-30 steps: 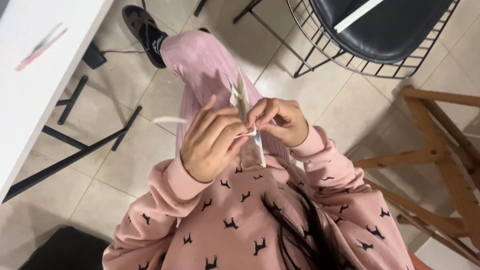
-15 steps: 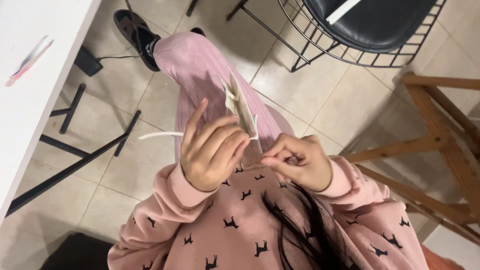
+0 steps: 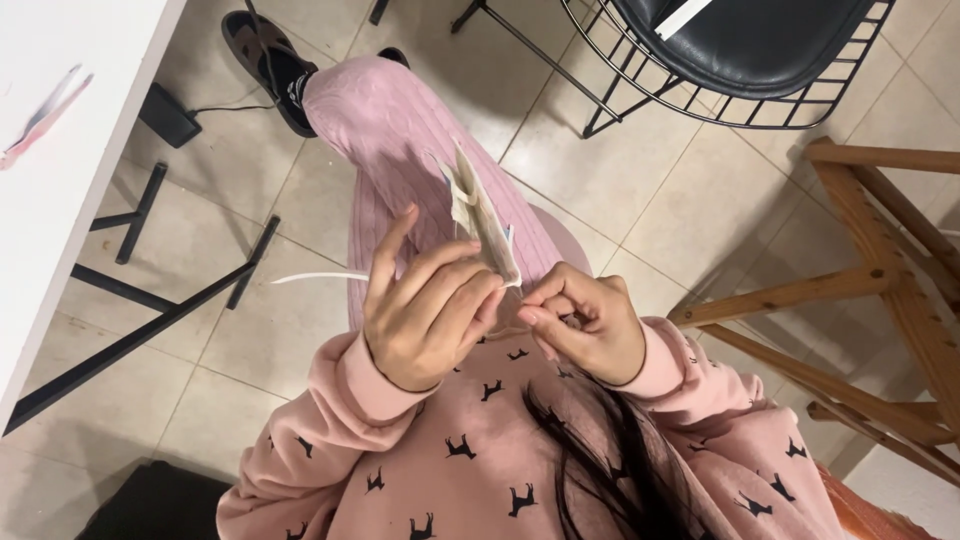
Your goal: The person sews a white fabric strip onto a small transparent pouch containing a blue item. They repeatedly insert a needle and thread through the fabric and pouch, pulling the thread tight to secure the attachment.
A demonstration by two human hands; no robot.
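Left hand [image 3: 430, 320]: thumb and bent middle fingers pinching the lower end of the piece [image 3: 485, 225]; forefinger raised and straight, apart from the rest.

Piece: small, flat, beige, layered, frayed at the top edge; held upright and tilted a little left, above the lap, between the two hands. Material not to be told for sure.

Strip [image 3: 320, 278]: thin, white, running out leftward from behind the left hand, free end in the air over the floor.

Right hand [image 3: 585, 325]: fingers curled in, thumb and forefinger pressed together just beside the piece's lower tip. Anything pinched there too small to make out.

Change over the last second: formerly both hands closed together on the piece; half a second back, right hand drawn off to the lower right; now returned close under the piece. Left forefinger lifted meanwhile. Judged meaning: piece carried by the left hand alone, right hand freed for fine work at the lower end.

Around:
- leg [image 3: 400, 130] in pink ribbed cloth, directly behind the piece
- pink sweatshirt [image 3: 480, 470] with small dark animal figures
- dark hair [image 3: 620, 450] over the chest
- shoe [image 3: 265, 60], dark
- tiled floor [image 3: 620, 170]
- white table [image 3: 70, 160], left edge
- black wire chair [image 3: 740, 50], top
- wooden frame [image 3: 880, 280], right
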